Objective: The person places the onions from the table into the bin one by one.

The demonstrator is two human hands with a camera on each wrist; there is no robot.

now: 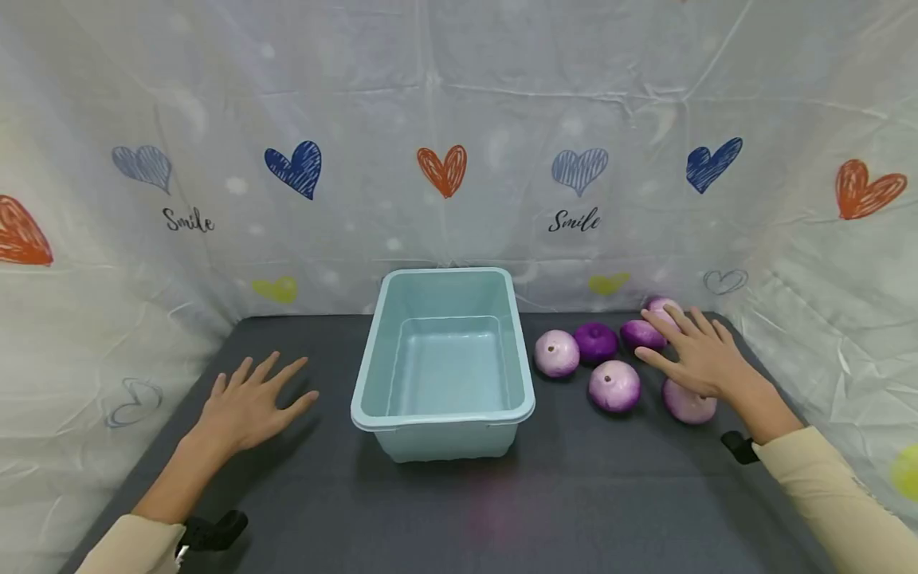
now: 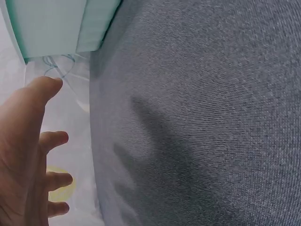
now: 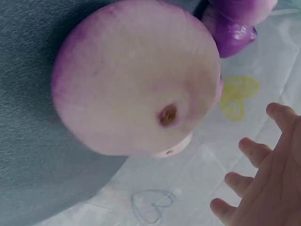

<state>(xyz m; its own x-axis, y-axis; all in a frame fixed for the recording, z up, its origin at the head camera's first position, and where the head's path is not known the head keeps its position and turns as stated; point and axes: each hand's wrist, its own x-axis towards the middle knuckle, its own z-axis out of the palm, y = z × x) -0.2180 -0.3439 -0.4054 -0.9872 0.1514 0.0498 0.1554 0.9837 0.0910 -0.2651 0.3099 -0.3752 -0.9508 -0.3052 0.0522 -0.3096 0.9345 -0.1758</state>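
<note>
Several purple onions (image 1: 614, 387) lie in a loose cluster on the right side of the dark cloth, some pale, some deep purple. Over the rightmost ones hovers my right hand (image 1: 692, 355), its fingers spread and nothing in its grasp; it partly hides the onions at the back. One pale onion (image 3: 127, 80) with a brown root spot looms large in the right wrist view, apart from the fingers. To the left of a light blue plastic basin (image 1: 445, 418), my left hand (image 1: 247, 406) is held above the cloth, palm down with fingers spread, casting a shadow below.
Nothing lies inside the basin, which stands mid-table near the back. A dark grey cloth (image 1: 308, 494) covers the table. Behind and at both sides hangs a whitish curtain (image 1: 445, 72) printed with hearts and "Smile".
</note>
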